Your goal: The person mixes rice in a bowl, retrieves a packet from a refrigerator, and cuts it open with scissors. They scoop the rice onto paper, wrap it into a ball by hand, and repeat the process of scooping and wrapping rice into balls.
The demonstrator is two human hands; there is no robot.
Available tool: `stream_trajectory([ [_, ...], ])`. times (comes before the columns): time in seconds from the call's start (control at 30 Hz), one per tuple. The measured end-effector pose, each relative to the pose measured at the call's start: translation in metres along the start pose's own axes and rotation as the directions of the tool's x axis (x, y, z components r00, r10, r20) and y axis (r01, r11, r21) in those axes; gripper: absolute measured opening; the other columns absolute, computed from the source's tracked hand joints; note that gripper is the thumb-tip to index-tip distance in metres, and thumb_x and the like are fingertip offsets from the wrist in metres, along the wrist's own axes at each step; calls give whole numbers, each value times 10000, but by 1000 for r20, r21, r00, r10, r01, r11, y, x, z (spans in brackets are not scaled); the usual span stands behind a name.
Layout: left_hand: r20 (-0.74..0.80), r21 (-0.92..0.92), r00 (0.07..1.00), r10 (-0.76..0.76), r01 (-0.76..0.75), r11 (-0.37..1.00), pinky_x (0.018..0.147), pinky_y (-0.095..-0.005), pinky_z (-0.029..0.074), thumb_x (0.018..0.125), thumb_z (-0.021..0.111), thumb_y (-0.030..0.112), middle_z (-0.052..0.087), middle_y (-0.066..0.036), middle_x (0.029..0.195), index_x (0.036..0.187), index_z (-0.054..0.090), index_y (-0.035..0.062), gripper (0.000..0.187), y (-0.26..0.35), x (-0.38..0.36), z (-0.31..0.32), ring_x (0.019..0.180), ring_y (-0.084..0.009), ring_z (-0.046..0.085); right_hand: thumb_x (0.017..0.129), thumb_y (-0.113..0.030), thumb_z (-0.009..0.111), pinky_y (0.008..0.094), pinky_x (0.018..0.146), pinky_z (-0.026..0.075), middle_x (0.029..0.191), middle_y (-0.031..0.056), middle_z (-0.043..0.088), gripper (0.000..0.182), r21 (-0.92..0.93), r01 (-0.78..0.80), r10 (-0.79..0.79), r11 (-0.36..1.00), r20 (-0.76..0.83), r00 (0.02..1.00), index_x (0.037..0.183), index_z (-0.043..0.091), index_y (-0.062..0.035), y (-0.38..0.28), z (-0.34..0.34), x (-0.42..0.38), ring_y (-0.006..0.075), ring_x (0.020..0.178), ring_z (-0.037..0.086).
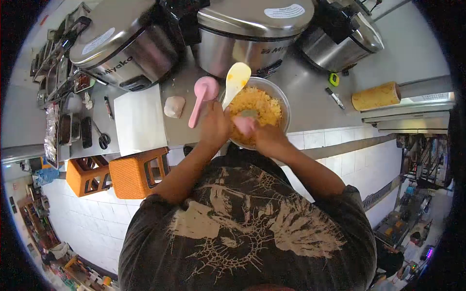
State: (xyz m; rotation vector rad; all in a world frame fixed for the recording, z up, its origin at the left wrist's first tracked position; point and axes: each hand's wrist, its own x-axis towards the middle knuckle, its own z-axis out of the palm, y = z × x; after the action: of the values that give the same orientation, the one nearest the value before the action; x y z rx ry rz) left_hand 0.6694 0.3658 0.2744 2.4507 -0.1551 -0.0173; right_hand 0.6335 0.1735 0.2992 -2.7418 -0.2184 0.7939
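A round metal bowl (286, 115) holds orange-yellow rice (259, 101). My left hand (216, 125) is at the bowl's left rim, closed around the handle of a pale rice paddle (238, 81) whose blade points up and away, with orange bits on it. Over the rice, my right hand (271, 140) is closed on a blurred pink utensil (245, 125); its exact kind is hard to make out. A small grey-green patch shows just beyond it on the rice. On the counter left of the bowl lies a pink scoop (206, 89), and beside that a small knotted plastic bag (174, 106).
Large steel cookers (252, 41) line the back of the grey counter. White paper (140, 119), scissors (103, 138) and trays are on the left. A marker (335, 98) and a yellow roll (376, 96) lie right. Orange stools (133, 174) stand below the front edge.
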Motion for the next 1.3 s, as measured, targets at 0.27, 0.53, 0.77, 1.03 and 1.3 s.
stream_trajectory([
  [0.27, -101, 29, 992, 76, -73, 997, 769, -549, 500, 990, 518, 250, 499, -279, 1215, 1119, 504, -47, 323, -4, 6, 12, 934, -473, 608, 1023, -300, 431, 482, 848, 522, 1060, 237, 695, 376, 387, -85, 7, 918, 199, 980, 1321, 598, -141, 6, -46, -14, 366, 961, 693],
  [0.53, 127, 265, 975, 184, -212, 941, 908, -534, 441, 976, 535, 222, 553, -243, 1166, 1187, 549, -25, 325, 4, -19, -42, 990, -408, 603, 1014, -165, 504, 224, 422, 339, 689, -19, 496, 367, 914, -192, 138, 357, 152, 979, 1346, 579, -28, 65, -27, -59, 63, 480, 421],
  [0.77, 330, 143, 915, 232, -291, 946, 715, -506, 546, 984, 513, 158, 620, -217, 1031, 1446, 417, 48, 484, 6, -53, -47, 862, -410, 654, 1026, -228, 534, 230, 402, 345, 721, 3, 531, 331, 978, -188, 163, 88, 172, 971, 1262, 569, 1, 49, -6, -65, 76, 471, 435],
  [1.03, 392, -30, 848, 357, -376, 926, 669, -522, 547, 973, 520, 159, 667, -232, 821, 1459, 416, 77, 503, 27, -46, -40, 751, -413, 672, 1029, -194, 512, 232, 398, 346, 770, 15, 518, 321, 983, -171, 171, 68, 158, 973, 1275, 577, 2, 30, -6, -64, 68, 460, 415],
  [1.3, 436, 49, 864, 251, -302, 952, 686, -539, 538, 980, 502, 160, 670, -251, 835, 1448, 432, 79, 480, 19, -30, -25, 743, -420, 671, 1007, -158, 476, 265, 437, 377, 677, 4, 528, 233, 947, -64, 145, 316, 19, 989, 1119, 614, -6, 31, -7, -70, 89, 490, 462],
])
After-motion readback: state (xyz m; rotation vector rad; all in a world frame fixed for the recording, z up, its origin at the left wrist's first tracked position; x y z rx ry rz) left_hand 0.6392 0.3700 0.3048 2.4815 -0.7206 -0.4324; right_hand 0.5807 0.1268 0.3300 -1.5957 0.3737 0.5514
